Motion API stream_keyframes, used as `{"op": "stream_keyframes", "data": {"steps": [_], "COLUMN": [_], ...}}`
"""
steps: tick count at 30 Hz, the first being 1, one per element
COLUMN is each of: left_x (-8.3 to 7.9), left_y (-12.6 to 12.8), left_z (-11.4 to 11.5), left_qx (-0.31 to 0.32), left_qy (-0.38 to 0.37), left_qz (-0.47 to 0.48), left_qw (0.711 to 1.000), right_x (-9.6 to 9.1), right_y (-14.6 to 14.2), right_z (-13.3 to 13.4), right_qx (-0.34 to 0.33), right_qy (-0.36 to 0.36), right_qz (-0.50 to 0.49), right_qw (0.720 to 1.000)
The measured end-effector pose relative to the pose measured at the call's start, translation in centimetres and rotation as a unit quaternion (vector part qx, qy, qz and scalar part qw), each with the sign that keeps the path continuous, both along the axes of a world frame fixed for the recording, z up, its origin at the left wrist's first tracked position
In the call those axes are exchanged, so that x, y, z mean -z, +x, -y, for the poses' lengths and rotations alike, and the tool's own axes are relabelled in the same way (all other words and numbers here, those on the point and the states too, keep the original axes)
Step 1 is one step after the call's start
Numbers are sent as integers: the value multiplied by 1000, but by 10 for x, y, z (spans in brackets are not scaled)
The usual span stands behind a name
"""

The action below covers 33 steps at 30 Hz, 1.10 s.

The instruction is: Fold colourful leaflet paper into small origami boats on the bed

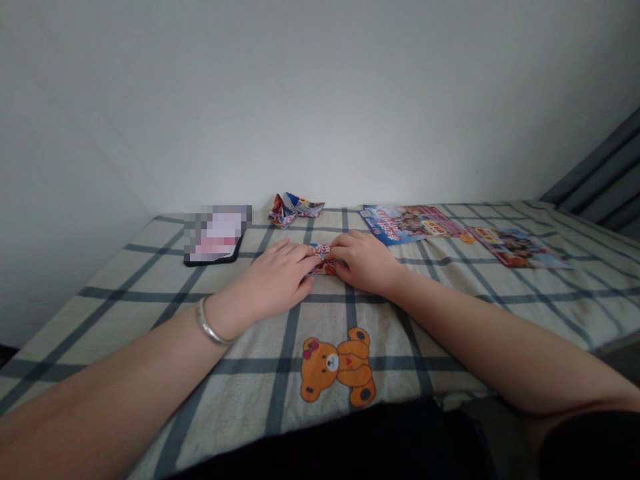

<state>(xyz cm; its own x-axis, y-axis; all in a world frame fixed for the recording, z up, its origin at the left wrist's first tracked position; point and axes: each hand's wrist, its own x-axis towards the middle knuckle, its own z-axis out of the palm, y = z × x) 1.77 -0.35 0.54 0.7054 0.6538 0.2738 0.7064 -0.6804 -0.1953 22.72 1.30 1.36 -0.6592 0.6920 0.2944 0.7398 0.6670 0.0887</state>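
A small piece of folded, colourfully printed paper (323,252) lies on the checked cloth, between my two hands. From its left side, my left hand (280,272) presses it with the fingers held together; a silver bangle circles that wrist. My right hand (364,261) pinches the paper's right side with curled fingers. The fingers of both hands cover much of the paper, so its full folded shape is hidden. Beyond the hands, near the wall, sit folded paper shapes (305,206) with pointed corners, in the same sort of print.
A phone (213,243) with its screen blurred out lies at the left. Printed leaflets (407,223) rest at the back right, another sheet (517,248) beside them. The checked cloth (250,380) carries a bear print. A pale wall (320,100) bounds the far edge.
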Motion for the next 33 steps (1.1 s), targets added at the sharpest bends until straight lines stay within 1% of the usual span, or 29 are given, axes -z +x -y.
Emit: {"op": "stream_keyframes", "data": {"steps": [3,5,8,12,15,18,20,22,27,31,33], "left_x": [3,4,3,1,1,2,3,3,3,4,4], "left_y": [-3,-5,-5,-4,-5,-5,-5,-6,-6,-8,-8], "left_z": [-4,-5,-5,-3,-3,-4,-4,-4,-4,-7,-8], "left_qx": [9,11,8,7,4,5,4,2,4,7,12], "left_qy": [-10,-15,-24,-37,-42,-38,-36,-35,-37,-32,-27], "left_qz": [11,17,21,26,26,26,26,27,28,27,24], "left_qw": [1000,1000,999,999,999,999,999,999,999,999,999], "right_x": [1,2,2,3,5,6,5,3,-1,-2,-2], "right_y": [-2,-3,-2,6,10,8,5,3,5,5,5], "right_z": [5,7,2,-11,-13,-6,0,2,-1,0,0], "right_qx": [40,51,47,38,20,0,1,11,15,58,59], "right_qy": [40,51,25,-23,-27,-6,14,18,-9,36,37], "right_qz": [18,28,14,-51,-67,-34,8,36,10,20,27], "right_qw": [998,997,998,998,997,999,1000,999,1000,997,997]}}
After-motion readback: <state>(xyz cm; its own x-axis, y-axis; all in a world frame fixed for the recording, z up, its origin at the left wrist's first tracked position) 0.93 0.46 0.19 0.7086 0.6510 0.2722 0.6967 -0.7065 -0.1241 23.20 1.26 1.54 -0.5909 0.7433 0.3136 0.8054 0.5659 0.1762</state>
